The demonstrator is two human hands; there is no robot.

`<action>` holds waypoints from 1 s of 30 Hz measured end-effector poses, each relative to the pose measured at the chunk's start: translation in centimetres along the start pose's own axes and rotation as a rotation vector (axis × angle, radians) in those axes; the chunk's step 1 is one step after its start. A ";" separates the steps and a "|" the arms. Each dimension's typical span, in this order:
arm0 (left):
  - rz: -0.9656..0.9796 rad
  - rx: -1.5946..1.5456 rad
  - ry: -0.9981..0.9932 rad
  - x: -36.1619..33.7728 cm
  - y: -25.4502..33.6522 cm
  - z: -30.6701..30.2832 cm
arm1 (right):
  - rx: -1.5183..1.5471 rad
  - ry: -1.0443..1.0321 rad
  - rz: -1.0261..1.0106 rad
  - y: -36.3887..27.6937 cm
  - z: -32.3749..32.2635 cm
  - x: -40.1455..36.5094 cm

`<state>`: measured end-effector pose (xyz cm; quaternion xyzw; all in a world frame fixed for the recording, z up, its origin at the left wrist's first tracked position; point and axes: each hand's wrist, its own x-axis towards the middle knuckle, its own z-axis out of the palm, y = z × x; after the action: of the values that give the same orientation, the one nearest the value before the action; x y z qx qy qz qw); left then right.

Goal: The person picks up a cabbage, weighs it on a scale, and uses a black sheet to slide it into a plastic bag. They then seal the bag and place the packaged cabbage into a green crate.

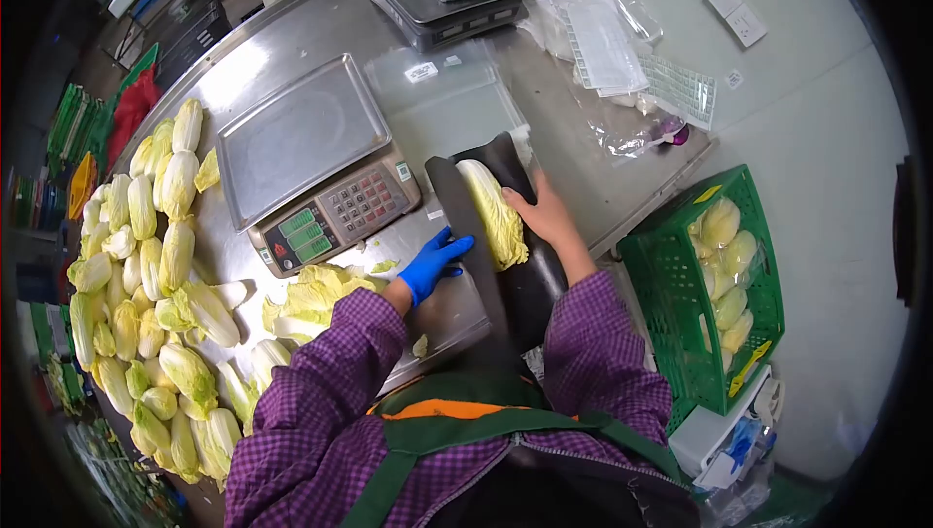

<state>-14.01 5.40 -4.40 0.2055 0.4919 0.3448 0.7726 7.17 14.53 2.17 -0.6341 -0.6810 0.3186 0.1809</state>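
Note:
A napa cabbage (494, 215), pale with yellow-green leaves, lies lengthwise in a black trough-like sheet (530, 299) with raised sides. My left hand (428, 267), in a blue glove, is open, its fingers stretched out toward the sheet's left side. On the other side my bare right hand (549, 214) straddles the sheet's right edge. Its thumb reaches over to the cabbage, while the other fingers are partly hidden outside the edge. Loose cabbage leaves (316, 295) lie left of my gloved hand, beside a weighing scale (301, 168) with a bare metal pan.
Many napa cabbages (175, 265) are heaped at left. A second scale (452, 3) bears a clear plastic box. Label sheets (603, 42) and plastic film lie at the back right. A green crate (637, 270) with wrapped cabbages stands right of the table edge.

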 end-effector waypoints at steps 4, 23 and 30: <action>0.100 0.331 -0.058 -0.1 1.1 5.8 | 0.023 -0.317 0.086 -1.4 -2.2 -3.2; 0.588 1.072 0.376 13.9 9.1 0.3 | 0.277 0.046 -0.042 10.6 -6.0 -14.7; 0.771 1.128 0.583 12.8 6.7 1.7 | 0.123 0.049 -0.125 9.8 -6.3 -14.5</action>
<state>-11.13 19.36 -7.15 0.6292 0.6724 0.3273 0.2120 20.42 1.59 2.56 -0.5857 -0.6938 0.3321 0.2555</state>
